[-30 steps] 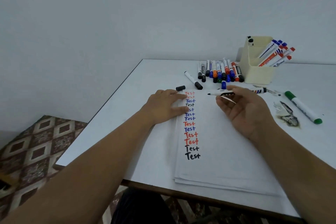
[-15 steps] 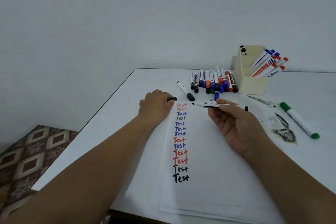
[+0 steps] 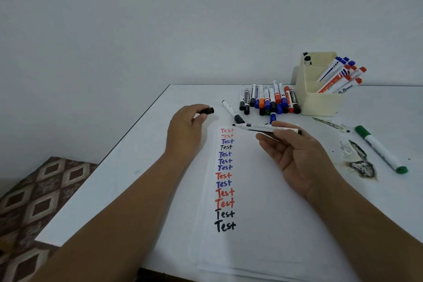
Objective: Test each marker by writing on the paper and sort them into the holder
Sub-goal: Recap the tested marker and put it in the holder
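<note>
The right grip pinches an uncapped black marker above the paper, while the left grip, flat a second ago, now clamps the black cap. Loose markers and a green marker lie on the table beside the holder; "Test" repeats down the paper.

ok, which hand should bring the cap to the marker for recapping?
Left. The left hand already pinches the black cap; the right hand holds the uncapped black marker, tip pointing toward it.
</note>
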Available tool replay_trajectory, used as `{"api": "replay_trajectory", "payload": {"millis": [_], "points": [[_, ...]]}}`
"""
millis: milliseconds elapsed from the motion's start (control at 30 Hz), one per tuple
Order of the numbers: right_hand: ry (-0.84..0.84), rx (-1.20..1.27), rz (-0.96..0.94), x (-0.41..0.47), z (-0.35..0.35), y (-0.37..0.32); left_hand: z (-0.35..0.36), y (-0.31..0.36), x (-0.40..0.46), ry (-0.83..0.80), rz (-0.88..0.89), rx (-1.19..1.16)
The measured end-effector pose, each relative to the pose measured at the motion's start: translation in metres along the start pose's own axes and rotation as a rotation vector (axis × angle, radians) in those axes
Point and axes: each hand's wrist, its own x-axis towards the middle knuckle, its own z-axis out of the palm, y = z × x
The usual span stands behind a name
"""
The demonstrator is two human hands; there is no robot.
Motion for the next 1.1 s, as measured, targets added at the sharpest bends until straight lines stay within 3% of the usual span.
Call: {"api": "replay_trajectory", "payload": {"millis": [100, 300, 600, 767, 1100], "points": [[-0.001, -0.039, -0.014, -0.001, 0.001, 0.001, 0.0, 0.002, -0.003, -0.054, 0.039, -0.027], [-0.007, -0.08, -0.015, -0.001, 0.001, 0.002, 0.005, 0.003, -0.006, -0.192, 0.207, 0.138], [-0.003, -0.139, -0.006, 0.001, 0.001, 0.005, 0.004, 0.008, -0.009, -0.228, 0.26, 0.197], [-0.015, -0.219, -0.019, 0.0, 0.002, 0.006, 0.006, 0.011, -0.013, -0.288, 0.39, 0.286], [0.002, -0.287, -0.039, -0.001, 0.006, 0.009, 0.007, 0.026, -0.017, -0.445, 0.251, 0.396]]}}
